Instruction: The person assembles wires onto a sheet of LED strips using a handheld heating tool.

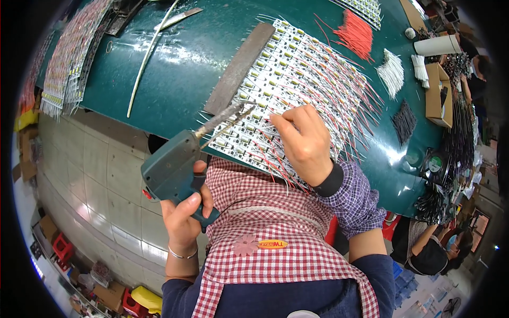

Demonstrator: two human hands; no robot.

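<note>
My left hand [185,214] is wrapped round the handle of a dark green soldering gun [172,164]. Its long tip and a thin feed tube beside it reach over the left part of a white circuit board panel [275,69]. Rows of small components and many red and white wires cover that panel. Above its middle, the thumb and fingers of my right hand [307,140] are pinched together near a red wire end; the exact grip is too small to see clearly. A dark flat bar [241,66] lies along the panel's left edge.
On the green table [191,58] lie bundles of red wires [355,34], white wires [391,73] and black wires [404,122]. A cardboard box [439,95] and white roll [437,45] stand at right. More panels [74,58] sit far left. A co-worker [432,246] is at lower right.
</note>
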